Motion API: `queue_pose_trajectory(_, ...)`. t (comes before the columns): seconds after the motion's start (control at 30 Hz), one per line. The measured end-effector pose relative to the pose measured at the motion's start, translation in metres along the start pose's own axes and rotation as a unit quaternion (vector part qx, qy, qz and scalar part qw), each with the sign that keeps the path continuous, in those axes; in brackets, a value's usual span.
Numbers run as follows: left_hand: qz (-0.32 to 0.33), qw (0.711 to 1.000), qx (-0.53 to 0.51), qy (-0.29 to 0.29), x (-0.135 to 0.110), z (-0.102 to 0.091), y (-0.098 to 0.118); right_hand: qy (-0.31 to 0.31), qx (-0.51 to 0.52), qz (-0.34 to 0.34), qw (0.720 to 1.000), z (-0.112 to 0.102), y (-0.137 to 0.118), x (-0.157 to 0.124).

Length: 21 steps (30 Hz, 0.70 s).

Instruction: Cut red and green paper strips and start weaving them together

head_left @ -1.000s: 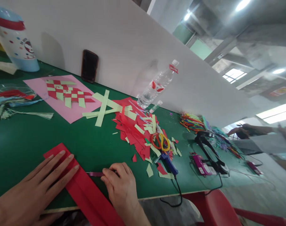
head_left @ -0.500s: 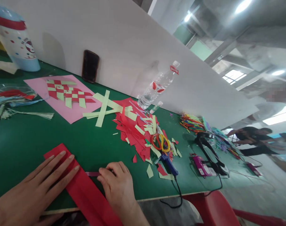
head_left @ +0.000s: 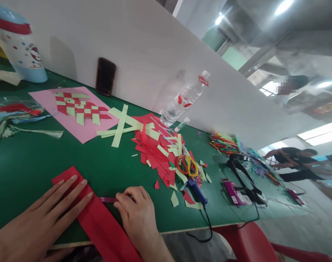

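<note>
Fingers, left hand point(head_left: 43, 214): spread, flat on red folded paper point(head_left: 100, 222).
Fingers, right hand point(head_left: 137, 216): clamped on pink tool point(head_left: 107, 199).
Technique: pin paper firmly.

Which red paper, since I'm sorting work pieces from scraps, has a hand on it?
The folded red strip at the near edge of the table: the left hand lies flat on it. The scrap heap and the woven piece lie farther off, untouched.

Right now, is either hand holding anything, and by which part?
The right hand grips a thin purple tool by its rear end. The left hand grips nothing; it lies flat on the red paper strip.
</note>
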<state>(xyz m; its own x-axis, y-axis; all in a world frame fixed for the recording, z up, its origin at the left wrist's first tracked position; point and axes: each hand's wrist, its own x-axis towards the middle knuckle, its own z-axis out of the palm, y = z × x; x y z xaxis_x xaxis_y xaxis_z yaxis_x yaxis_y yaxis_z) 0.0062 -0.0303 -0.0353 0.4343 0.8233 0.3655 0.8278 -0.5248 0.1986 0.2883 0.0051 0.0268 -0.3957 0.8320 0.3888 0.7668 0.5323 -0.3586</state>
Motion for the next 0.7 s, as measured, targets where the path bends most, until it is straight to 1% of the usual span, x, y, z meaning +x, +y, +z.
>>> queue_pose_trajectory(0.07, 0.028, 1.000, -0.011, 0.006, -0.0010, 0.0014, -0.0016, 0.003, -0.003, 0.010, 1.000, -0.0012, 0.0010, 0.0004)
queue_pose_trajectory(0.17, 0.044, 0.999, -0.017, 0.006, -0.0018, 0.0014, -0.0031, -0.011, 0.000, 0.014, 1.000, -0.0028, 0.0002, 0.0005)
queue_pose_trajectory(0.37, 0.045, 0.999, -0.022, 0.000, -0.0003, -0.0023, -0.0011, -0.023, -0.001, 0.009, 1.000, -0.0003, -0.0050, -0.0005)
queue_pose_trajectory(0.57, 0.046, 0.999, -0.027, 0.005, 0.0014, 0.0000, -0.0023, -0.016, 0.000, 0.019, 1.000, -0.0009, -0.0024, -0.0021)
queue_pose_trajectory(0.7, 0.045, 0.998, -0.033, 0.011, 0.0009, 0.0009, -0.0026, -0.020, 0.001, 0.011, 1.000, 0.0009, -0.0047, 0.0003)
